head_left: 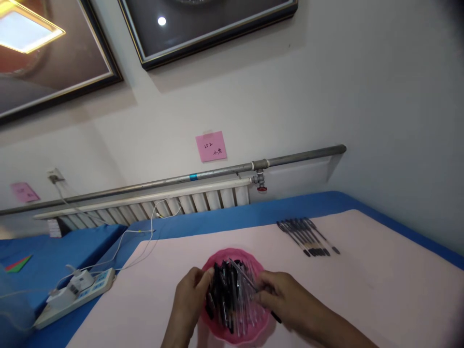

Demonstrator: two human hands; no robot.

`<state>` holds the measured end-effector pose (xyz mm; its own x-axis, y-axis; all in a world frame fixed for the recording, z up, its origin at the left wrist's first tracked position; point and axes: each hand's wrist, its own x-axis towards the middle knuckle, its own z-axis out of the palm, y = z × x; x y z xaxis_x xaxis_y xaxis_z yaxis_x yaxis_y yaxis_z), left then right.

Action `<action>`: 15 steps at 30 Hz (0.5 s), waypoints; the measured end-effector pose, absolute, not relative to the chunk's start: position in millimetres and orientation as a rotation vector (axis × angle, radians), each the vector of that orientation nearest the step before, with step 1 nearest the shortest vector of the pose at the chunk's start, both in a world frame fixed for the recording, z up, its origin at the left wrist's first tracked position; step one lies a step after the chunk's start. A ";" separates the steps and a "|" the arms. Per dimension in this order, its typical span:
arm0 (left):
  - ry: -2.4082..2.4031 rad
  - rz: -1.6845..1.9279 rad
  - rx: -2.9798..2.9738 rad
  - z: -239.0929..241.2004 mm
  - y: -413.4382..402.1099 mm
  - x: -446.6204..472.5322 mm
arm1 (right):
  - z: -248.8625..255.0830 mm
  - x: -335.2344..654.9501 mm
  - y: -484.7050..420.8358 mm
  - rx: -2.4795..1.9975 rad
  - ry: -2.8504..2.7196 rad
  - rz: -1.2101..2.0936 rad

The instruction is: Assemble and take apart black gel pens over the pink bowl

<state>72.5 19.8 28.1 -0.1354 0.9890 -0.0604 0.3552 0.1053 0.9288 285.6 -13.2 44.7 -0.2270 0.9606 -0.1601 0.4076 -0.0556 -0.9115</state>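
A pink scalloped bowl (234,253) stands in front of me, filled with black pen parts (225,290) and clear pen tubes (243,309). My left hand (192,295) is at the bowl's left rim, thumb and fingers closed beside the black parts; what they pinch is hidden. Over the right side of the bowl, my right hand (281,295) grips a pen (243,273) with a clear barrel. It slants across the bowl, and its dark end shows below my fingers. A row of pens (308,237) with dark ends lies on the pink sheet, farther off to the right.
The pink sheet (362,290) covers much of the blue table (224,218). At left lies a power strip (92,287) with plugged-in chargers and white cables. Behind the table run a radiator (213,199) and a metal pipe (159,182) with a red valve (261,189).
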 end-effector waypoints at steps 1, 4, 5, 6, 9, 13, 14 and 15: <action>1.598 1.051 1.367 26.9 18.9 75.5 | 45.8 284.6 -14.3 -1.452 -1.627 1.301; 1.340 1.034 1.201 28.6 13.0 89.4 | 48.6 281.5 -19.3 -1.369 -1.554 1.414; 1.217 1.000 1.116 30.4 10.3 94.7 | 49.1 280.6 -20.9 -1.337 -1.536 1.463; 1.102 0.972 1.034 32.4 7.7 99.8 | 49.3 279.7 -22.2 -1.308 -1.523 1.518; 0.908 0.972 0.866 37.4 2.2 110.5 | 49.3 276.8 -24.0 -1.269 -1.500 1.641; 0.880 0.997 0.811 38.2 1.5 112.1 | 50.5 272.5 -24.4 -1.251 -1.500 1.662; 0.875 1.010 0.808 37.3 1.7 111.5 | 51.2 271.8 -24.7 -1.251 -1.500 1.657; 0.872 1.029 0.804 36.0 2.0 111.0 | 52.0 271.4 -25.0 -1.254 -1.505 1.645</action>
